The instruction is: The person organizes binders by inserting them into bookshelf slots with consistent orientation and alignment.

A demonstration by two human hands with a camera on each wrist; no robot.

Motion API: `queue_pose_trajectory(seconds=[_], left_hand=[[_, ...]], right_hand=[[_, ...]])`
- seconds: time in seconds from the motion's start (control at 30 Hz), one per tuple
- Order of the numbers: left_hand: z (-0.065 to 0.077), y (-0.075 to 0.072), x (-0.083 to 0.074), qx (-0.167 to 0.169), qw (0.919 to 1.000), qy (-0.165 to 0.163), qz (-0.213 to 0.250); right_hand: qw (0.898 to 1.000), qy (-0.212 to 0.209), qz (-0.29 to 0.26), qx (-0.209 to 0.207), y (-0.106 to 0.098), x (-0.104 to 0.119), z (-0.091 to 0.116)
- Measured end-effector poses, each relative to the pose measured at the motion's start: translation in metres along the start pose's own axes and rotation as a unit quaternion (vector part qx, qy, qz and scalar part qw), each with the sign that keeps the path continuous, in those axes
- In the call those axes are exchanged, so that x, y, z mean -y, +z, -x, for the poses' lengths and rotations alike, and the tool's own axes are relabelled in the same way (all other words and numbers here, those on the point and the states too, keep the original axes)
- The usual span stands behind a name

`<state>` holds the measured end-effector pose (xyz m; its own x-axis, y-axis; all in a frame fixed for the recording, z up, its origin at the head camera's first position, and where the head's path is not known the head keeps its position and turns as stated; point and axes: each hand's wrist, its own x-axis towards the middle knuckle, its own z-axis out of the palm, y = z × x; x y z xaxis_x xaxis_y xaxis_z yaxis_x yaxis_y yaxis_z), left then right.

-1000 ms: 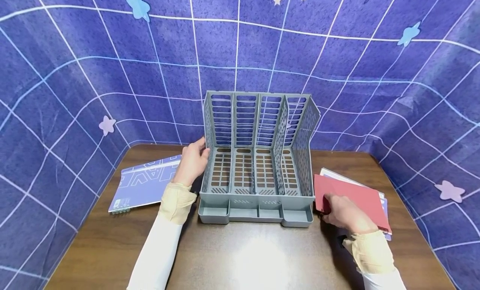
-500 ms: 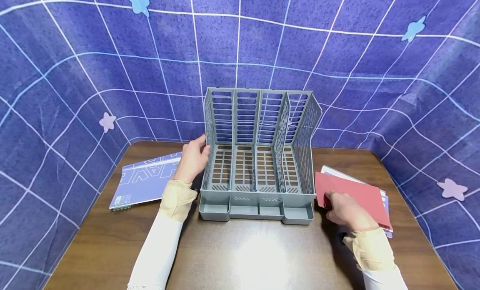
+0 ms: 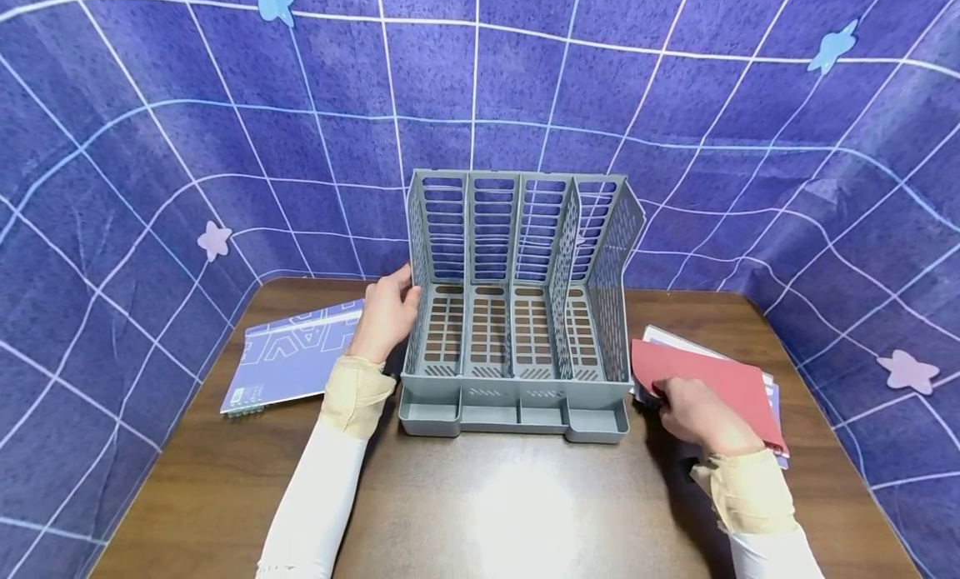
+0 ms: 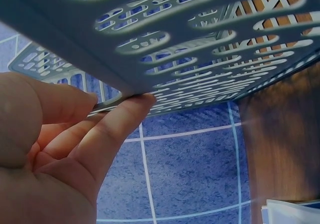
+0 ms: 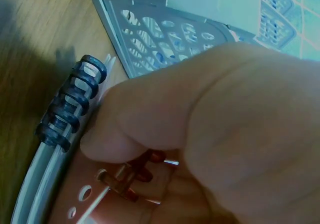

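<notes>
A grey file organizer [image 3: 517, 381] with upright dividers and small front trays stands mid-table. My left hand [image 3: 386, 312] pinches the front edge of its left side panel [image 4: 200, 58] between thumb and fingers. To the organizer's right, my right hand [image 3: 701, 416] grips a red notebook [image 3: 720, 379] by its bound edge. In the right wrist view, red binding rings [image 5: 132, 176] and punched holes show under the thumb, and the curled fingers are partly hidden. Beneath lies another notebook with a black coil [image 5: 70, 103], its pale page edges showing beside the red cover.
A blue-purple notebook [image 3: 300, 358] lies on the left of the wooden table [image 3: 442, 504], partly behind the left forearm. White and purple edges of a notebook stack [image 3: 774, 400] stick out under the red one. A blue patterned cloth [image 3: 480, 79] hangs behind and at both sides.
The red notebook's bound edge has risen slightly in my right hand, baring more of the notebook under it. My left hand stays on the organizer. The head view has tilted slightly down.
</notes>
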<state>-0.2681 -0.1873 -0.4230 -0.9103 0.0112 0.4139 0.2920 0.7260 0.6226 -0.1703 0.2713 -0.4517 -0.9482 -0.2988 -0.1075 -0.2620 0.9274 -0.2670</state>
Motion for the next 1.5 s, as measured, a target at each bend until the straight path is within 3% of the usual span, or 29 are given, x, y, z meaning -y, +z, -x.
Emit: queue_pose_trajectory(seconds=[0.6, 0.87, 1.0, 1.13, 1.27, 1.5], left_hand=[[0.003, 0.001, 0.000, 0.002, 0.9999, -0.003, -0.012], [0.003, 0.000, 0.000, 0.003, 0.9999, -0.005, -0.012], [0.002, 0.000, -0.002, 0.000, 0.9999, 0.001, -0.015], [0.000, -0.001, -0.003, -0.004, 0.9999, 0.002, -0.015], [0.000, -0.001, -0.003, -0.004, 0.9999, -0.002, -0.011], [0.002, 0.001, -0.002, 0.003, 0.9999, -0.008, -0.010]], right_hand=[[1.000, 0.001, -0.014, -0.012, 0.000, -0.002, 0.001], [0.996, -0.012, -0.016, -0.087, -0.009, -0.005, 0.005], [0.993, 0.002, -0.007, -0.121, -0.022, -0.010, 0.008], [0.986, 0.028, 0.010, -0.166, -0.035, -0.013, 0.012], [0.975, 0.042, -0.005, -0.216, -0.044, -0.014, 0.018], [0.936, 0.046, -0.008, -0.348, -0.055, -0.012, 0.028]])
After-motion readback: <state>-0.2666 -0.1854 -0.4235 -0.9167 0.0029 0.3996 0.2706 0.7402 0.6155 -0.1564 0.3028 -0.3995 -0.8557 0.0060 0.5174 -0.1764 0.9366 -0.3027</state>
